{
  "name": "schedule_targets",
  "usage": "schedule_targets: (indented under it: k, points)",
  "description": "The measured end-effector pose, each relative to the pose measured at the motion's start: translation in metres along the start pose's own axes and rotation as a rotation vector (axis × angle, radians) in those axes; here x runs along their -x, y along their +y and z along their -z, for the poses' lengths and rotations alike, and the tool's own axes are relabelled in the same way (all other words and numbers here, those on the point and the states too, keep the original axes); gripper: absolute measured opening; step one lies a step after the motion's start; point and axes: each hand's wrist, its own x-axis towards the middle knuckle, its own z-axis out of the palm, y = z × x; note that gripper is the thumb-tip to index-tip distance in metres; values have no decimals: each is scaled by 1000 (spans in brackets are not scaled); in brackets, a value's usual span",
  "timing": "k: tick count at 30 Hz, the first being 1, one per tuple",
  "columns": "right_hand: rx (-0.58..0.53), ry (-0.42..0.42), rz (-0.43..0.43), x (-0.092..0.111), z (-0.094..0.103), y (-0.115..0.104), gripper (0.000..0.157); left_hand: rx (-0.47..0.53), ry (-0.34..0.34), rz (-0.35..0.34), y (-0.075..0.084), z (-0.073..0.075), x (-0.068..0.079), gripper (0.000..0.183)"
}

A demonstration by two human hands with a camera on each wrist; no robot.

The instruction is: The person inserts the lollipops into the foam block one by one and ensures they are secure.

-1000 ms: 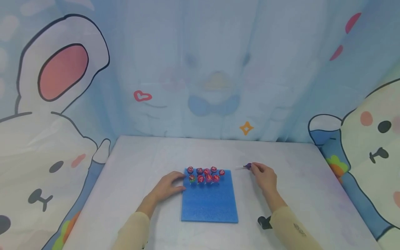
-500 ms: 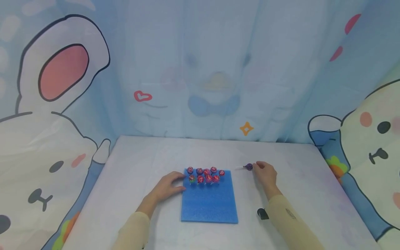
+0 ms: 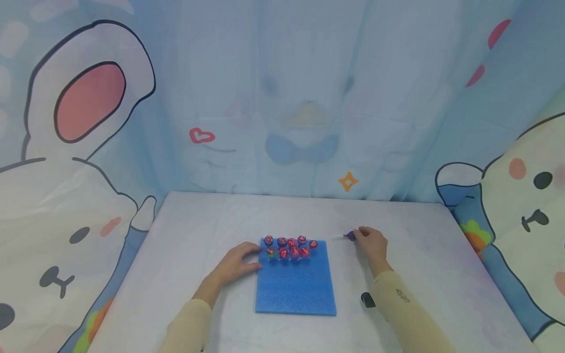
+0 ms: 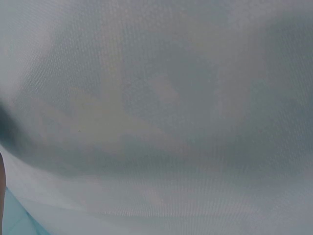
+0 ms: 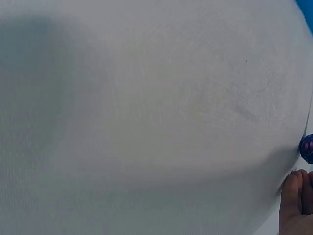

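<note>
In the head view, my left hand (image 3: 237, 263) rests at the left edge of a blue foam board (image 3: 295, 289), its thumb and fingertips touching the edge. Several red-wrapped lollipops (image 3: 283, 253) stand on sticks in two rows along the board's far part. To the right of the board, my right hand (image 3: 372, 245) pinches the head of a purple-wrapped lollipop (image 3: 350, 236) at the table, its white stick pointing left. The right wrist view catches part of this purple lollipop (image 5: 307, 148) beside the fingertips at the right edge. Almost none of the left hand shows in its wrist view.
A white cloth covers the table (image 3: 212, 211). A blue curtain (image 3: 304, 73) printed with cartoon animals hangs behind and at both sides. By the right sleeve sits a small black device (image 3: 368, 300).
The right hand drew slightly back from the purple lollipop, baring its head, then came in again and covers part of it now. The right forearm shifted left. Left hand and board stayed put.
</note>
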Motion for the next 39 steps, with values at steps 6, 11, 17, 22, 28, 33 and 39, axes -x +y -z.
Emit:
schedule_targets:
  k: [6,11,17,22,28,33,39]
  points:
    - [24,-30,52,1,-3,1,46,-1,-9,15,1,0,-1,48]
    - [50,-28,125,4,-8,0,43,0,-6,7,0,-1,-1,48]
    - [-19,12,157,11,-8,1,39,4,0,10,0,0,-1,49]
    - [-100,42,149,19,-4,4,41,-4,3,2,0,0,0,48]
    - [-166,83,183,31,0,5,40,1,7,-12,2,0,0,48]
    - [-210,115,284,46,-1,-1,35,2,9,-10,2,0,0,48]
    - [-344,130,418,67,-2,-13,32,-5,5,-9,1,0,0,49]
